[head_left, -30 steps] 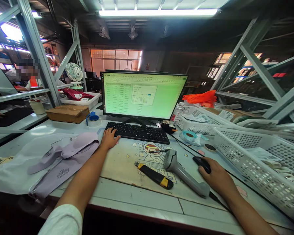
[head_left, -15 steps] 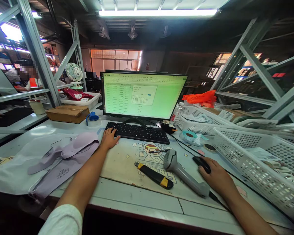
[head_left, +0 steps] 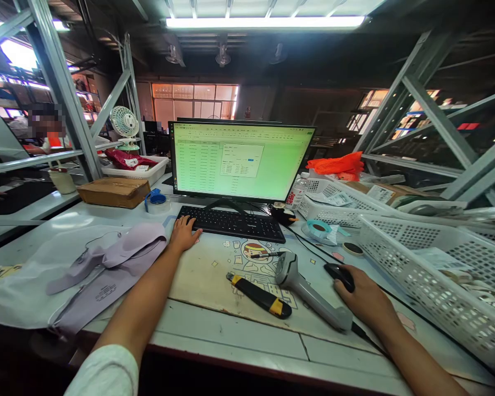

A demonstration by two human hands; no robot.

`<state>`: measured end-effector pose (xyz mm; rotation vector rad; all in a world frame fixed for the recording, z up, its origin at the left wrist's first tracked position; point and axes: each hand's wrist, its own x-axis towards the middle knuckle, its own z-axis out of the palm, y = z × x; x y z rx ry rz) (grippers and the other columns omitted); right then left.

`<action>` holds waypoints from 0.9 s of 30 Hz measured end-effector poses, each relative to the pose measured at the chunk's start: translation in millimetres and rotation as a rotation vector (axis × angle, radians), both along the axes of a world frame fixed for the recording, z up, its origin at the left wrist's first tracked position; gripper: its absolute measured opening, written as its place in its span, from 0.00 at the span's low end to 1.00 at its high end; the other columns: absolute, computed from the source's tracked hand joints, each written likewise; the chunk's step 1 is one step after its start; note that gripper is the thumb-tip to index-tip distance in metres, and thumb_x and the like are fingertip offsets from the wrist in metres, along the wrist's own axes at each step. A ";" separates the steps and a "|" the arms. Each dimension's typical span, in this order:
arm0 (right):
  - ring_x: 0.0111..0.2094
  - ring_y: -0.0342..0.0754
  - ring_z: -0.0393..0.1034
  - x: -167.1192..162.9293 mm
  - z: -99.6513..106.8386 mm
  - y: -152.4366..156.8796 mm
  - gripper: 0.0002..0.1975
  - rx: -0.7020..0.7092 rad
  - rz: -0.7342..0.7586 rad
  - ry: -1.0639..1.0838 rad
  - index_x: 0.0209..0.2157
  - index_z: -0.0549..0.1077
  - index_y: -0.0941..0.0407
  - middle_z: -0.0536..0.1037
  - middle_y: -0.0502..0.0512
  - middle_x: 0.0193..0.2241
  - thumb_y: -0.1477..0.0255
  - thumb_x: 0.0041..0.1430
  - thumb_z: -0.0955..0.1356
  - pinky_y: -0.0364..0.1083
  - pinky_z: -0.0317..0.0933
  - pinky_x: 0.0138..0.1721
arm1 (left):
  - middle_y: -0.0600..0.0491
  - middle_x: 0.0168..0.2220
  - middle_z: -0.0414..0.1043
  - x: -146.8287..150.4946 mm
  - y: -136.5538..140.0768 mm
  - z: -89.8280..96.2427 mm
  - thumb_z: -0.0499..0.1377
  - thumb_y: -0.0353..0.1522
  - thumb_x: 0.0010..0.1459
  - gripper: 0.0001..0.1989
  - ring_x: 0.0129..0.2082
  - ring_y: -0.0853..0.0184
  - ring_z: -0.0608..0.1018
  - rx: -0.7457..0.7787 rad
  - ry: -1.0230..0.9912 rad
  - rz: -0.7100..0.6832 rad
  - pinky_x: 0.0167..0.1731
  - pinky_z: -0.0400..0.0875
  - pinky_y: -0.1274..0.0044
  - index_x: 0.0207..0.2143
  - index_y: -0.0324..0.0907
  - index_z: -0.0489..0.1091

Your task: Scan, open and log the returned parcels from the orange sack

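My left hand (head_left: 184,234) rests with its fingers spread on the left end of the black keyboard (head_left: 235,221). Over at the right, my right hand (head_left: 361,291) is curled around a black computer mouse (head_left: 340,276) on the printed desk mat (head_left: 206,280). Behind the keyboard stands a monitor (head_left: 241,162) showing a spreadsheet and a small dialog window. Between my arms lie a grey barcode scanner (head_left: 313,297), a black and yellow utility knife (head_left: 260,296) and a dark pen (head_left: 267,254). Left of my left forearm, a lilac bra (head_left: 124,258) lies on a white plastic bag (head_left: 20,291).
White perforated baskets (head_left: 433,275) line the right side. A roll of teal tape (head_left: 318,228) sits beside them. At the back left are a cardboard box (head_left: 114,191), a blue tape dispenser (head_left: 157,201) and a small fan (head_left: 125,122). Metal posts (head_left: 58,88) flank the desk; another person (head_left: 51,132) is beyond.
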<state>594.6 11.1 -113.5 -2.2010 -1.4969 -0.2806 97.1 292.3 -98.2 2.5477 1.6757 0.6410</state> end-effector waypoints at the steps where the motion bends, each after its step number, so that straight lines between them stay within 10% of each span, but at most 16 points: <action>1: 0.50 0.66 0.76 -0.3 0.1 -0.1 0.31 0.000 -0.002 0.003 0.56 0.73 0.60 0.78 0.70 0.54 0.54 0.61 0.61 0.62 0.71 0.52 | 0.39 0.73 0.59 -0.1 0.0 0.0 0.55 0.47 0.71 0.32 0.73 0.47 0.60 -0.001 0.000 0.000 0.74 0.52 0.58 0.70 0.39 0.66; 27: 0.53 0.66 0.75 -2.9 2.4 -0.7 0.32 -0.015 0.007 -0.043 0.57 0.75 0.61 0.77 0.68 0.56 0.54 0.64 0.58 0.62 0.71 0.53 | 0.39 0.72 0.60 0.5 -2.1 3.7 0.56 0.45 0.72 0.31 0.73 0.47 0.60 -0.014 -0.009 0.000 0.74 0.52 0.59 0.70 0.38 0.66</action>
